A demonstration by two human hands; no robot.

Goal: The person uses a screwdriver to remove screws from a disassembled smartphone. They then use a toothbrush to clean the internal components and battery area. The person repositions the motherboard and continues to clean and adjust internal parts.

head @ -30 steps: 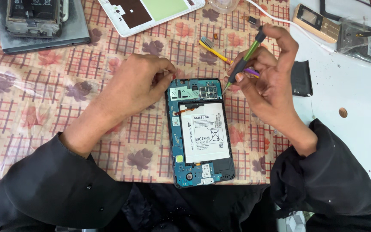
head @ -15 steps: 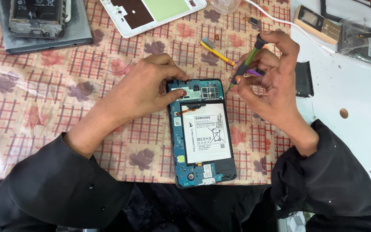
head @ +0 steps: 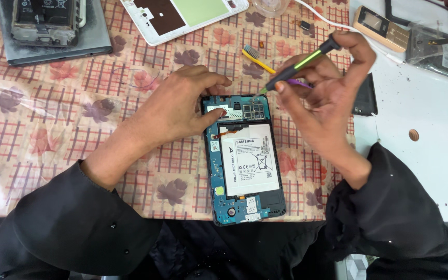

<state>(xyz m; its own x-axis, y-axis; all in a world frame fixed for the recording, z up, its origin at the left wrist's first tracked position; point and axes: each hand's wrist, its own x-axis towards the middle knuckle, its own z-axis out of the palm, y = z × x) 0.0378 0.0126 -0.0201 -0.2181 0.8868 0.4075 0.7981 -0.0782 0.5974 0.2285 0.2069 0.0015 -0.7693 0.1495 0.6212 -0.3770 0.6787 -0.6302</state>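
Head view, looking down on a floral checked tablecloth (head: pixel 53 129). Centre of frame: an opened tablet (head: pixel 242 158) lying flat with its back cover off, its white battery (head: pixel 248 166) and blue circuit boards exposed; its lower edge reaches the cloth's near edge. The tablet's upper left corner is hidden under the left hand (head: pixel 175 109), so the parts beneath the fingertips cannot be made out. The left hand comes in from the lower left, palm down, fingers together and curled, the thumb pressing on the tablet's top portion.

The right hand (head: pixel 327 98), right of centre, is raised with the wrist bent, its fingers clamped on a screwdriver (head: pixel 299 65) with a black and green handle. The tool slants from upper right down to its tip at the tablet's top edge; the tip itself is too fine to tell whether it touches. A purple item behind the fingers is mostly hidden.

Cut off at the top edge: a white back cover (head: pixel 182 15), and at upper left a dismantled device on a grey slab (head: pixel 47 26). A yellow toothbrush (head: pixel 257 58) lies above the tablet. Both sleeves are black.
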